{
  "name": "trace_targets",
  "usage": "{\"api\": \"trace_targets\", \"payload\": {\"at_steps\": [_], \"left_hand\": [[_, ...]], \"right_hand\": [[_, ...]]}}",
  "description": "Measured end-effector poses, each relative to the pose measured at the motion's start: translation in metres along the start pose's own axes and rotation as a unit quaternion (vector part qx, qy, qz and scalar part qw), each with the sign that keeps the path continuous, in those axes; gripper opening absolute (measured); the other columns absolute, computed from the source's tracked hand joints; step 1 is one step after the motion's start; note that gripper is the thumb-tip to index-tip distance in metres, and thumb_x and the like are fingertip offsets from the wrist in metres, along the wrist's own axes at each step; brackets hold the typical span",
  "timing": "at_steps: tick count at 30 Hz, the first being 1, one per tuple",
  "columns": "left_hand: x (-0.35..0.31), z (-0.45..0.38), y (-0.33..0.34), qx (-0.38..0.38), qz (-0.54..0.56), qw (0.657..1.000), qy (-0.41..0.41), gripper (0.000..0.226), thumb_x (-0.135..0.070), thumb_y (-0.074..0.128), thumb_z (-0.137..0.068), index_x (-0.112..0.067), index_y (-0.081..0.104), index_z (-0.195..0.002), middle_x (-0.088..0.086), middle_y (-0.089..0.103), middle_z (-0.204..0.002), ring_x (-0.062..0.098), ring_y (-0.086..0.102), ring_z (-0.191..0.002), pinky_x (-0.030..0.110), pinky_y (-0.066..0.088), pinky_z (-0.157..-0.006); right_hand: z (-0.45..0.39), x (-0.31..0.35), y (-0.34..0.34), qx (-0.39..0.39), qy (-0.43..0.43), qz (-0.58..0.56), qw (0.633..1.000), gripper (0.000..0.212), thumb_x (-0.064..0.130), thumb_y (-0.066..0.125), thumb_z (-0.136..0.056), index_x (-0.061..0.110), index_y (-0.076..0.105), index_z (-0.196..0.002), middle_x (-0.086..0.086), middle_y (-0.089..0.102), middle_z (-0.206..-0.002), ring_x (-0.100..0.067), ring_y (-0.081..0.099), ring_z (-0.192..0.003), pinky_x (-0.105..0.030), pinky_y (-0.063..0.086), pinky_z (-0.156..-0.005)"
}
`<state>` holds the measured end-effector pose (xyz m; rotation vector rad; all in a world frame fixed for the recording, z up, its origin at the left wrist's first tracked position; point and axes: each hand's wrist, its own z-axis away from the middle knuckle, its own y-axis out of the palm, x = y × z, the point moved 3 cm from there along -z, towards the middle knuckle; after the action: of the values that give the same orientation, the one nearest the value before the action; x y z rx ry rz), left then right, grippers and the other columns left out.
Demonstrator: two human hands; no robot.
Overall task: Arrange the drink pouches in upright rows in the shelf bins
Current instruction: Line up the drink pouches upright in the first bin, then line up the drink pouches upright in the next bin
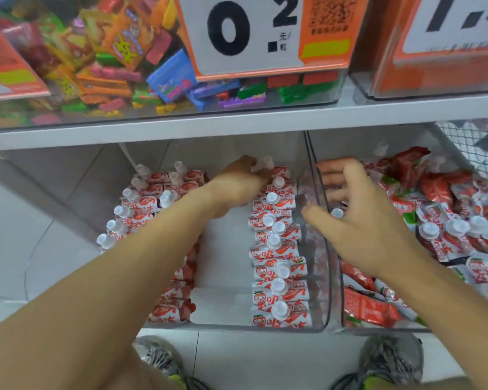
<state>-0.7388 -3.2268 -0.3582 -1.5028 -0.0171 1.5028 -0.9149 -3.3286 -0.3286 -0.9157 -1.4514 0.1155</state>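
Observation:
Two clear shelf bins sit side by side. The left bin (320, 325) holds red-and-white drink pouches with white caps: an upright row along its right wall (279, 257), and another row on its left side (141, 209). My left hand (237, 187) reaches to the back of the right row and pinches a pouch (276, 171) there. My right hand (358, 218) hovers over the right bin (341, 305), fingers spread and curved above a capped pouch (337, 213), holding nothing I can see. Loose pouches (448, 220) lie jumbled in the right bin.
A white shelf board (237, 122) runs above the bins. It carries a clear bin of coloured candy packets (110, 66) and orange price signs (251, 35). A wire mesh basket (468, 147) stands at far right. My shoes (392, 361) are on the tiled floor.

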Motion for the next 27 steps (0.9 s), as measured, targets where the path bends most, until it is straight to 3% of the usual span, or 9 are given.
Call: {"api": "trace_targets", "payload": {"at_steps": [2, 5, 10, 12, 17, 20, 23, 25, 27], "left_hand": [[0.006, 0.009, 0.003, -0.020, 0.025, 0.998, -0.060, 0.056, -0.062, 0.043, -0.092, -0.018, 0.048, -0.127, 0.002, 0.059, -0.117, 0.023, 0.058, -0.103, 0.045, 0.052, -0.093], [0.001, 0.023, 0.024, 0.031, 0.129, 0.988, -0.077, 0.041, -0.055, 0.043, -0.095, -0.022, 0.061, -0.111, 0.002, 0.068, -0.110, 0.019, 0.061, -0.095, 0.046, 0.046, -0.101], [-0.003, 0.030, 0.029, 0.039, 0.112, 0.989, -0.085, 0.084, -0.091, 0.030, -0.070, -0.034, 0.055, -0.126, 0.006, 0.058, -0.130, 0.030, 0.054, -0.121, 0.048, 0.040, -0.107], [0.004, 0.030, 0.022, 0.056, 0.181, 0.977, -0.095, 0.072, -0.079, 0.036, -0.082, -0.029, 0.048, -0.133, 0.000, 0.057, -0.133, 0.022, 0.053, -0.122, 0.044, 0.039, -0.108], [0.005, 0.037, 0.035, 0.058, 0.258, 0.961, -0.076, 0.046, -0.052, 0.041, -0.098, -0.019, 0.051, -0.128, -0.004, 0.070, -0.108, 0.014, 0.067, -0.095, 0.031, 0.050, -0.083], [0.005, 0.048, 0.026, 0.008, 0.298, 0.950, -0.097, 0.052, -0.053, 0.033, -0.100, -0.016, 0.050, -0.132, -0.001, 0.064, -0.125, 0.016, 0.061, -0.112, 0.036, 0.046, -0.097], [0.010, 0.066, 0.024, -0.066, 0.276, 0.945, -0.161, 0.058, -0.056, 0.033, -0.098, -0.019, 0.044, -0.141, 0.004, 0.047, -0.145, 0.024, 0.047, -0.129, 0.045, 0.034, -0.112], [0.003, 0.084, 0.037, -0.034, 0.298, 0.942, -0.153, 0.044, -0.051, 0.035, -0.100, -0.020, 0.060, -0.118, 0.003, 0.064, -0.126, 0.013, 0.062, -0.107, 0.035, 0.045, -0.098], [-0.006, 0.097, 0.055, 0.010, 0.297, 0.944, -0.141, 0.042, -0.046, 0.037, -0.100, -0.017, 0.064, -0.114, -0.004, 0.073, -0.096, 0.003, 0.068, -0.075, 0.026, 0.049, -0.071]], "right_hand": [[0.001, -0.002, -0.001, 0.005, -0.003, 0.004, 1.000, 0.052, 0.042, 0.064, -0.078, 0.037, 0.042, -0.124, 0.014, 0.053, -0.122, 0.010, 0.053, -0.096, -0.013, 0.040, -0.072], [0.001, -0.004, -0.001, 0.007, -0.003, 0.005, 1.000, 0.054, 0.041, 0.065, -0.079, 0.034, 0.041, -0.128, 0.014, 0.052, -0.124, 0.011, 0.052, -0.096, -0.011, 0.039, -0.072], [0.002, -0.002, 0.000, 0.006, -0.005, 0.012, 1.000, 0.051, 0.038, 0.065, -0.082, 0.036, 0.040, -0.125, 0.013, 0.052, -0.124, 0.012, 0.050, -0.095, -0.011, 0.038, -0.071], [0.002, -0.001, 0.000, 0.008, -0.003, 0.009, 1.000, 0.050, 0.037, 0.066, -0.082, 0.035, 0.039, -0.125, 0.013, 0.052, -0.125, 0.012, 0.050, -0.096, -0.012, 0.038, -0.071], [0.002, -0.001, -0.001, 0.008, -0.002, 0.010, 1.000, 0.051, 0.036, 0.067, -0.083, 0.033, 0.040, -0.125, 0.012, 0.052, -0.126, 0.007, 0.053, -0.095, -0.013, 0.038, -0.070], [0.000, -0.001, -0.004, 0.026, 0.001, 0.015, 1.000, 0.055, 0.037, 0.068, -0.085, 0.029, 0.040, -0.132, 0.008, 0.052, -0.131, -0.002, 0.055, -0.099, -0.015, 0.039, -0.072], [0.006, -0.001, -0.012, 0.053, -0.008, 0.026, 0.998, 0.063, 0.048, 0.064, -0.088, 0.027, 0.037, -0.142, 0.005, 0.051, -0.139, -0.002, 0.054, -0.105, -0.020, 0.040, -0.085], [0.014, -0.001, -0.015, 0.065, -0.016, 0.027, 0.997, 0.067, 0.053, 0.060, -0.089, 0.026, 0.035, -0.145, 0.004, 0.049, -0.142, -0.001, 0.052, -0.111, -0.021, 0.038, -0.091], [0.024, -0.001, -0.015, 0.068, -0.024, 0.022, 0.997, 0.068, 0.055, 0.060, -0.089, 0.026, 0.036, -0.146, 0.005, 0.047, -0.144, -0.003, 0.050, -0.121, -0.021, 0.038, -0.096]]}}
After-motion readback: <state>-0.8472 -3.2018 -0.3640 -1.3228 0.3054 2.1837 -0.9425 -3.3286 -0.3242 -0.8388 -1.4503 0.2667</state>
